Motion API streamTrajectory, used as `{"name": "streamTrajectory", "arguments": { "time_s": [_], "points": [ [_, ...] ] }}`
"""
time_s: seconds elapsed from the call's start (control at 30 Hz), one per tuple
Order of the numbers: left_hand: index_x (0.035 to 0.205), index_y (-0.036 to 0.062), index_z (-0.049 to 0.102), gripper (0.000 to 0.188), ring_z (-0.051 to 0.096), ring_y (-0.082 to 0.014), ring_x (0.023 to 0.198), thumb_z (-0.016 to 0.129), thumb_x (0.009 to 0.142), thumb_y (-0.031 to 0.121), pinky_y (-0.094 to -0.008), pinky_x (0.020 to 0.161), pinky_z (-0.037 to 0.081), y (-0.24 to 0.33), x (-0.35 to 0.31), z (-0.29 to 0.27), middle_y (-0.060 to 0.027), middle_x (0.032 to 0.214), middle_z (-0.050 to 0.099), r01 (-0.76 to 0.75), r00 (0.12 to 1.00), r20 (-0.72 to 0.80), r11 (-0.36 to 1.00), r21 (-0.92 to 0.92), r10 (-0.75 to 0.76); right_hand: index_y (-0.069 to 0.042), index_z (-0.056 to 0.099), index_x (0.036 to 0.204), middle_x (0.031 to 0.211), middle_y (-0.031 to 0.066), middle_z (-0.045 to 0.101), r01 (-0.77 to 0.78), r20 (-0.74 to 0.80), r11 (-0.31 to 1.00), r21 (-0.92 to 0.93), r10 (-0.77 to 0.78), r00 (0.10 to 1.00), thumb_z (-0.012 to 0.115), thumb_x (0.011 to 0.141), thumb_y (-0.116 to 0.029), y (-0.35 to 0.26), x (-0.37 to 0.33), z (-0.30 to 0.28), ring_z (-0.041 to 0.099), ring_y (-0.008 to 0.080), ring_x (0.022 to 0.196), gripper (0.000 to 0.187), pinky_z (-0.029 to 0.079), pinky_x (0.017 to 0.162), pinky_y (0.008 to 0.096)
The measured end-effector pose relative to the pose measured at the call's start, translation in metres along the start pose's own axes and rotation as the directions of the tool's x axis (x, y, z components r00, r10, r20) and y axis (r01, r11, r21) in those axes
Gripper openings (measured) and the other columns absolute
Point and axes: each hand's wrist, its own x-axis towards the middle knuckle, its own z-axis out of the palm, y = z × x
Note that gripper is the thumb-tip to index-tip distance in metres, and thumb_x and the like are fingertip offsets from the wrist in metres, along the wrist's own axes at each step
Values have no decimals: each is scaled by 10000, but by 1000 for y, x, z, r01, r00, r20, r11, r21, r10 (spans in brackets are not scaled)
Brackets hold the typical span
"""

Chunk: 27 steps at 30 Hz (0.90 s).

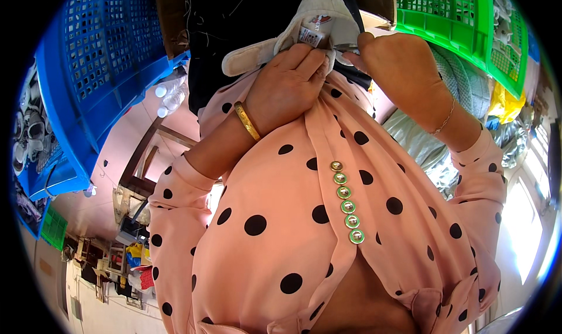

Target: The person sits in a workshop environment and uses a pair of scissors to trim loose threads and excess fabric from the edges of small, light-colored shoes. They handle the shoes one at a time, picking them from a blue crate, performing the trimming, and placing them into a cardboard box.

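Well to the left of a small cream shoe [321, 4], a tilted-looking blue crate [96, 103] has what appear to be shoes [30, 138] beside its outer wall. Nearer the shoe, still on its left, are clear bottles [171, 96]. Dark cloth [212, 38] lies beneath and beside the shoe, perhaps as a covering for the lap.

The shoe's strap [249, 58] sticks out to its left, unfastened, which leaves the opening accessible. The person's left hand [291, 79] grasps the shoe's near edge, fingers bent over it — a hold that seems meant to steady the shoe close to the body. Inside the shoe, a white label [310, 37] faces up beside those fingers.

At the shoe's right edge, the person's right hand [358, 48] has thumb and forefinger bent toward a small greyish, shiny piece [345, 46]; whether they grip it cannot be told. The angled wrist likely lets the fingertips work there — opposite the bracing hand. Farther right of the shoe stands a green crate [489, 33].
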Motion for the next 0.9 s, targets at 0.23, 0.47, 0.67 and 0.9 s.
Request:
{"name": "streamTrajectory", "arguments": {
  "time_s": [0.23, 0.47, 0.67, 0.9],
  "points": [
    [1057, 37, 690, 308, 587, -213, 930, 645, 753, 46, -309, 766, 521, 0, 0, -2, -24, 1013, 606, -15, 1000, 16, 999, 29, 14, -73, 675, 640, 564, 106, 602, -19, -19, 993, 113, 22, 1000, 641, 849, -362, 9, 2, 9, 623, 267, 526, 358, 467, 475, 339],
    [1062, 39, 692, 308, 590, -213, 931, 648, 757, 43, -311, 766, 522, -2, -1, 1, -23, 1018, 610, -18, 1000, -11, 999, 29, 18, -81, 677, 647, 560, 96, 598, -70, 24, 992, 106, 68, 997, 642, 859, -346, 2, 1, 7, 619, 259, 521, 341, 469, 471, 334],
    [1072, 42, 685, 310, 591, -211, 919, 655, 763, 44, -312, 756, 523, -2, -1, 0, -24, 1017, 614, -13, 1000, -22, 1000, 8, 13, -95, 680, 661, 540, 75, 584, -58, -9, 995, 78, 59, 998, 638, 866, -339, -1, -1, 7, 619, 238, 510, 321, 470, 464, 324],
    [1079, 54, 681, 331, 604, -212, 910, 705, 752, 101, -315, 733, 529, -5, -3, -1, -22, 1018, 621, -9, 999, -48, 998, -58, 6, -88, 666, 685, 533, 72, 576, -61, -36, 994, 88, 64, 997, 641, 858, -399, 4, -2, 8, 610, 246, 505, 356, 462, 463, 327]
  ]
}}
